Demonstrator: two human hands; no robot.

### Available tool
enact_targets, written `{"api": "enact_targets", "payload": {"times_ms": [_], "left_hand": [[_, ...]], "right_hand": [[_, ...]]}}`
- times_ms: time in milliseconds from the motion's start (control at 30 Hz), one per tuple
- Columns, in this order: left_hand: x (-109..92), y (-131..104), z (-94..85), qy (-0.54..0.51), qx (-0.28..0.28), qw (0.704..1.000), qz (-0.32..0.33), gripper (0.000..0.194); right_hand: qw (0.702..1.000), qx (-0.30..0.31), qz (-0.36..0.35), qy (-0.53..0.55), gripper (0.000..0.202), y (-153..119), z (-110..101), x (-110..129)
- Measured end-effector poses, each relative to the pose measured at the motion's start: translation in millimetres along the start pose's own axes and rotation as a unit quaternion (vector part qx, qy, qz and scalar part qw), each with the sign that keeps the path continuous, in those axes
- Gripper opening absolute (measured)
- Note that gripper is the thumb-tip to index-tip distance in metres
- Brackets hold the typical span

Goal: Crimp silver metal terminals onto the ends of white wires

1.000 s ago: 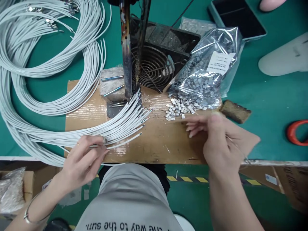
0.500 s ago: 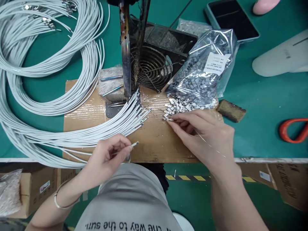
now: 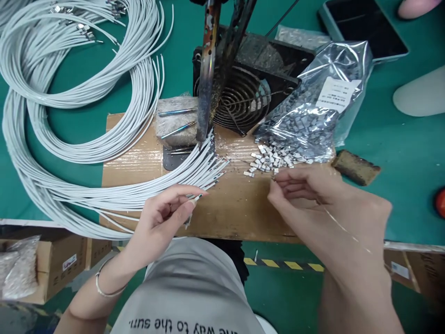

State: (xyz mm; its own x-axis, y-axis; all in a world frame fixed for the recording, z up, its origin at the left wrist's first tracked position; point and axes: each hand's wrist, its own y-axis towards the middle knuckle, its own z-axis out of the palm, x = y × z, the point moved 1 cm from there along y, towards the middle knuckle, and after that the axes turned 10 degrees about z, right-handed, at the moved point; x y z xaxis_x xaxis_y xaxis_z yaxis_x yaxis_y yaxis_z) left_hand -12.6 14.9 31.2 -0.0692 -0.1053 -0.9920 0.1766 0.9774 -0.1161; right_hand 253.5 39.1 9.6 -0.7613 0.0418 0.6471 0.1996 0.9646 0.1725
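Observation:
Between the thumb and fingers of my left hand point(image 3: 163, 215) is a white wire, its short end point(image 3: 198, 197) poking out past the thumb. My right hand point(image 3: 327, 208) is pinched closed just below a pile of small metal terminals point(image 3: 274, 157). A tiny dark bit shows at its fingertips, too small to name. A thin shiny strand point(image 3: 342, 226) runs over the back of that hand. Beyond my left hand lies a bundle of white wires point(image 3: 139, 192), their cut ends fanned on the cardboard point(image 3: 243, 213).
A soldering iron point(image 3: 206, 88) points down over the wire ends. Behind it sits a black fan point(image 3: 243, 99), with a wrapped block point(image 3: 177, 132) alongside. A clear bag of terminals point(image 3: 313, 111), a sponge point(image 3: 356, 167) and a phone point(image 3: 365, 28) are on the right. Coiled wires point(image 3: 86, 97) fill the left.
My right hand has drawn back from the pile of terminals, its fingertips now apart from it. My left index finger has stretched forward over the wire end. The whole view has shifted slightly.

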Motion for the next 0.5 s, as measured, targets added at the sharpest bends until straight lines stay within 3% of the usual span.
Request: {"api": "enact_targets", "payload": {"times_ms": [133,267,500], "left_hand": [[-5,1,-1.1,-0.022,0.007,0.999,-0.036,0.020],[-5,0,-1.7,-0.082,-0.002,0.993,-0.084,0.016],[2,0,9.7,-0.067,0.007,0.994,-0.084,0.020]], "right_hand": [[0.983,0.027,0.129,0.129,0.010,-11,2,13],[0.963,0.045,0.155,0.214,0.009,-14,14,25],[0.941,0.042,0.214,0.257,0.011,-24,26,-4]]}}
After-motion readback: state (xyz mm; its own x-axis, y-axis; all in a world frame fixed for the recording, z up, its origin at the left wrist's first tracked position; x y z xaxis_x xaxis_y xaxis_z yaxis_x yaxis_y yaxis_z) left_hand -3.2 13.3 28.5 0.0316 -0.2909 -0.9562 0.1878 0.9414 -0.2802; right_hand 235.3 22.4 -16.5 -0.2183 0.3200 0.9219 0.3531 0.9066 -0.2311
